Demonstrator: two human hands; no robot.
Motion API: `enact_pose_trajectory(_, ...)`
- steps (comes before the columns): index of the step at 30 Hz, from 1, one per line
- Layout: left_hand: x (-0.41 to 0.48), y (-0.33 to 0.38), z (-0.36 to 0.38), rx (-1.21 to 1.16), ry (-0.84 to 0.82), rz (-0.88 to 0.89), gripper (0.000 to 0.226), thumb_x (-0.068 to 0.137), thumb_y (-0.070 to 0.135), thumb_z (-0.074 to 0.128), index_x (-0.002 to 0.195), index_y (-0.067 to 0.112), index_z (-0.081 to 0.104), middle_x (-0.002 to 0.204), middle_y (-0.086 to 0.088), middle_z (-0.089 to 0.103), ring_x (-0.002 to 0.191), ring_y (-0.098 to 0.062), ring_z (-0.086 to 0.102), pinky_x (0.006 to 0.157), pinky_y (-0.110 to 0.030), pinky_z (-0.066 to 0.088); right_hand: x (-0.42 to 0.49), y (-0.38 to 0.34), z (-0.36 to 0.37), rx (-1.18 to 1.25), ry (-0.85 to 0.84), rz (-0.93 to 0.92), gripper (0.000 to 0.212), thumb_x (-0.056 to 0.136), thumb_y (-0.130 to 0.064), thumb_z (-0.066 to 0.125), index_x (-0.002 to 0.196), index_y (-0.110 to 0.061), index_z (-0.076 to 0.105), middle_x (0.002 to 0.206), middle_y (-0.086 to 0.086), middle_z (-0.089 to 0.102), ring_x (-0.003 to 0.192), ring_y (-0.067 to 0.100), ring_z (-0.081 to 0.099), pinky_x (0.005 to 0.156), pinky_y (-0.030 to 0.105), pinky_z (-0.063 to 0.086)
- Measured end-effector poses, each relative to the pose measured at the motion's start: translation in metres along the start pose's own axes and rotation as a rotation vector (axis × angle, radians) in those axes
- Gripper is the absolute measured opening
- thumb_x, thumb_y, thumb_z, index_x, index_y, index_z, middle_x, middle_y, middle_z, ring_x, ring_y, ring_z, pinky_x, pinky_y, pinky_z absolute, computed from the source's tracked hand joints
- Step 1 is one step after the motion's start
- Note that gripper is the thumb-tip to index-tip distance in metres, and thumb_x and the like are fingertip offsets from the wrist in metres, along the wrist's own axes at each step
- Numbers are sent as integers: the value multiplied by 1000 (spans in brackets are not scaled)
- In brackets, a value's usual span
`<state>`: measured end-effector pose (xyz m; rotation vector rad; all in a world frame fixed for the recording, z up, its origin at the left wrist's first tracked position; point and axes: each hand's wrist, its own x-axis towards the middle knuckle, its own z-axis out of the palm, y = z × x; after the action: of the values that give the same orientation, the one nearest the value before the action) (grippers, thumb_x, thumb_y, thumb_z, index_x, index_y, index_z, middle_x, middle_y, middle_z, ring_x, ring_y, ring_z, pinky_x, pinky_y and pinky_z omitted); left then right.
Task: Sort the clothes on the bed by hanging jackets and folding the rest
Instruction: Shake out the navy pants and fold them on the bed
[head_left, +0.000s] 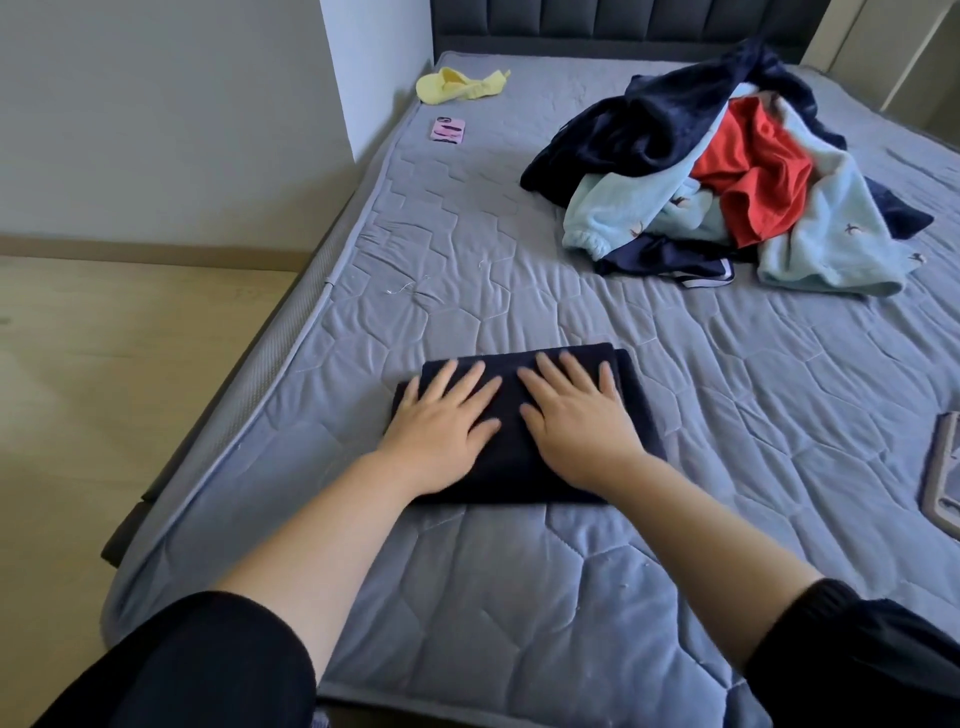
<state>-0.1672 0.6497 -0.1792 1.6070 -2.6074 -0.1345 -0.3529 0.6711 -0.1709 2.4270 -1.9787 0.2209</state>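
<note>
The step in hand looks like the close of one fold: a dark navy garment (511, 457), already folded into a compact rectangle, lies near the left edge of the bed (519, 597), close in front of the person. The left hand (441, 421) and right hand (576, 415) lie side by side on top of it, palms down. Neither grip pinches anything; the fingers are straight and spread, pressing the cloth flat. Well apart, toward the headboard on the right, a loose pile of clothes (670, 260) waits unsorted: a navy fleece piece (665, 119), a red garment (753, 171) and a light blue fleece piece (831, 228) with small dark motifs. Judging by that heap, most of the task remains. The next move probably calls for leaving the folded piece or sliding it aside, then reaching to the pile and deciding whether the piece drawn out is a jacket to hang or something to fold. A yellow cloth (460, 85) and a pink phone case (448, 130) lie near the far left edge. The case bears dark marks, but they cannot be read, and no brand or label shows anywhere.
</note>
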Motion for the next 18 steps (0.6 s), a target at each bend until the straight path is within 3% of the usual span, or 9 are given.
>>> enact_pose_trajectory(2, -5, -12, 16, -17, -102, -76, 58, 99, 53, 21, 152, 36, 5, 160, 13, -4, 147, -13, -7, 116, -51, 3, -5, 18, 20, 1, -103, 130, 60, 97, -53, 20, 152, -29, 14, 161, -6, 8, 147, 14, 4, 115, 50, -3)
enact_pose_trajectory(4, -5, -27, 20, -88, -100, -181, 59, 98, 54, 21, 151, 37, 3, 160, 14, -3, 147, -16, -4, 117, -50, 5, -2, 47, 24, 83, -130, 282, 62, 95, -56, 20, 151, -30, 14, 160, -8, 8, 147, 14, 6, 115, 52, -2)
enact_pose_trajectory(7, -4, -43, 17, -236, -76, -340, 64, 96, 57, 27, 152, 33, 7, 160, 7, 12, 147, -19, 10, 118, -44, 11, 5, 77, 15, 303, -251, 480, 63, 93, -61, 26, 142, -22, 34, 153, 1, 32, 141, 22, 25, 114, 52, 10)
enact_pose_trajectory(9, 0, -46, 8, -533, -13, -433, 70, 91, 56, 45, 151, 29, 19, 154, 1, 30, 141, -21, 28, 115, -43, 24, 9, 82, 7, 446, -280, 543, 58, 90, -62, 36, 124, -17, 49, 137, 6, 49, 127, 27, 43, 108, 46, 28)
enact_pose_trajectory(11, 8, -42, -2, -868, 10, -580, 84, 80, 55, 63, 149, 25, 25, 149, 0, 38, 134, -23, 39, 111, -40, 32, 16, 78, -1, 711, -208, 600, 55, 87, -57, 50, 120, -14, 52, 122, 5, 60, 110, 25, 56, 96, 38, 42)
enact_pose_trajectory(13, 15, -39, -11, -1133, -85, -700, 92, 65, 57, 74, 141, 19, 38, 138, -2, 51, 124, -24, 50, 106, -41, 39, 23, 73, -9, 963, -210, 623, 57, 80, -56, 60, 120, -16, 55, 111, 0, 66, 100, 20, 63, 94, 38, 48)
enact_pose_trajectory(16, 13, -40, -9, -1306, -252, -707, 65, 71, 48, 77, 124, 15, 57, 115, -1, 67, 107, -20, 62, 96, -37, 48, 25, 76, -8, 1055, -307, 675, 57, 72, -57, 70, 112, -18, 59, 102, 0, 70, 94, 21, 67, 89, 38, 52)
enact_pose_trajectory(18, 9, -44, -9, -1379, -323, -687, 56, 72, 46, 75, 118, 18, 60, 111, 0, 69, 104, -17, 64, 87, -33, 50, 23, 83, -8, 1121, -384, 742, 56, 70, -53, 76, 107, -15, 62, 97, 2, 73, 86, 21, 71, 72, 31, 56)
